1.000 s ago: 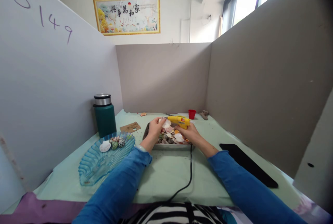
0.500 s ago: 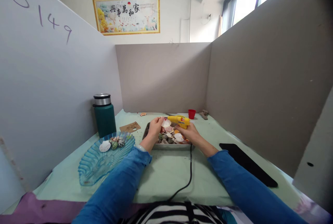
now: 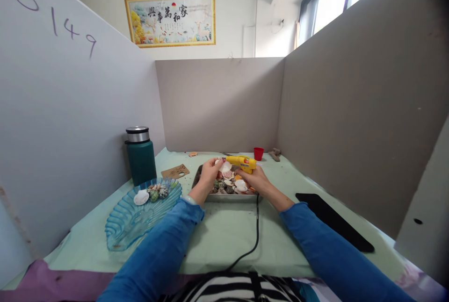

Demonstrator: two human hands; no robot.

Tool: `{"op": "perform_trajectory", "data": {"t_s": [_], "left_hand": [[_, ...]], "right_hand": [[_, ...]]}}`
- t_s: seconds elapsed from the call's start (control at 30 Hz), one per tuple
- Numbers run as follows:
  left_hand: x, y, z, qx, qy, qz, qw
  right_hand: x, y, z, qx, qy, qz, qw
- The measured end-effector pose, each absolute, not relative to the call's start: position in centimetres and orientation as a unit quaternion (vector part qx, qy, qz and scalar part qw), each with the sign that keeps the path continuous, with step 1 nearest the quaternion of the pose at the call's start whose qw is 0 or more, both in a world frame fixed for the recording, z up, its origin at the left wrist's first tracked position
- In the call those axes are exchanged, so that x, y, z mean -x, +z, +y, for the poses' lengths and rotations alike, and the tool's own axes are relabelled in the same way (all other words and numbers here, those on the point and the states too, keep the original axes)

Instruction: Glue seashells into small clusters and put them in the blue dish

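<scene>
My right hand (image 3: 255,178) is wrapped round a yellow glue gun (image 3: 240,162), whose nozzle points left at the fingertips of my other hand. A black cord (image 3: 257,227) runs from below that hand toward the table's front edge. My left hand (image 3: 210,172) pinches a small white shell (image 3: 226,167) close by the nozzle; whether the nozzle touches it I cannot tell. Both hands are above a metal tray (image 3: 233,197) filled with shells in white, pink, orange and dark tones. The left forearm partly covers the tray's left side.
On the left stands a blue glass shell-shaped dish (image 3: 126,227) holding several shells, with a green bottle (image 3: 141,161) behind it. A brown card (image 3: 175,171) lies beyond. A red cup (image 3: 258,154) is at the back, a black flat object (image 3: 333,221) on the right. Partitions enclose three sides.
The white shell at my left fingertips has tilted or shifted very slightly to the right. Both hands and the glue gun stay nearly in place.
</scene>
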State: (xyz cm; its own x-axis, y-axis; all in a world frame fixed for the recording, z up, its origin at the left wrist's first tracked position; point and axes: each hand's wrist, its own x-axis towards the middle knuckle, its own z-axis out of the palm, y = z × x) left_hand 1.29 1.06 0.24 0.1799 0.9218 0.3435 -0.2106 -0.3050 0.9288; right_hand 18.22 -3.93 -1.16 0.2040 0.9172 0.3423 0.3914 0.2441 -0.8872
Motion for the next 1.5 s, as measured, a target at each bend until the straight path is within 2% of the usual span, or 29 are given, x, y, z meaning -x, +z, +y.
{"op": "perform_trajectory", "data": {"t_s": [0.6,1.23,1.5], "left_hand": [[-1.37,0.31,1.15,-0.576,0.558,0.309,0.512],[-1.18,-0.13,1.86,-0.532,0.633,0.343,0.446],[-0.98,0.2,1.57,-0.53,0.626,0.363,0.441]], "right_hand": [[-18.09,-0.88,-4.26,0.558,0.265,-0.58,0.531],[-18.26,-1.23,-3.9,0.566,0.241,-0.582,0.532],[-18.19,-0.98,-4.23,0.567,0.24,-0.572,0.542]]}}
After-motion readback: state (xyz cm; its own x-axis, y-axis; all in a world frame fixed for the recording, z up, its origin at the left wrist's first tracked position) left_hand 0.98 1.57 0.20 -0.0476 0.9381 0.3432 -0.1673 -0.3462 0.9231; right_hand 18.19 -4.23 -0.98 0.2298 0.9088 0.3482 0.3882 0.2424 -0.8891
